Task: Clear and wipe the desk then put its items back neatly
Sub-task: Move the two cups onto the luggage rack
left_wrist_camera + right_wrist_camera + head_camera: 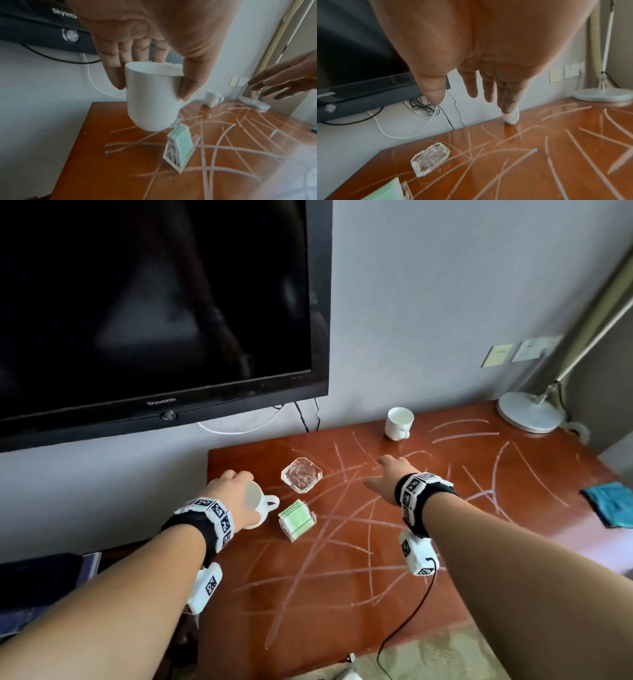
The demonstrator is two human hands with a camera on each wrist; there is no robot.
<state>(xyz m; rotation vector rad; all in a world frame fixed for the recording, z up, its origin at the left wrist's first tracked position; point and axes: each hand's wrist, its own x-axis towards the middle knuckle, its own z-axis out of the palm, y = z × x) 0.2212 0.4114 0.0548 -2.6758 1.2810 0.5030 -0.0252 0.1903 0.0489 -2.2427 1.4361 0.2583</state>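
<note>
My left hand [233, 491] grips a white mug [150, 97] by its rim from above and holds it lifted off the reddish-brown desk [342, 594] near the left edge. The desk is covered with pale chalky streaks. My right hand [390, 474] hovers with straight fingers over the middle of the desk, short of a second white mug [399, 422] at the back. That mug [511, 117] is mostly hidden behind my fingertips [509, 106] in the right wrist view. A glass ashtray [301, 475] and a clear holder of green packets [297, 518] stand beside the lifted mug.
A blue cloth [611, 503] lies at the desk's right edge. A white lamp base [529, 412] occupies the back right corner. A black television [154, 302] hangs on the wall over the left side, with cables [423, 108] dangling below it. Wall sockets [520, 350] sit near the lamp.
</note>
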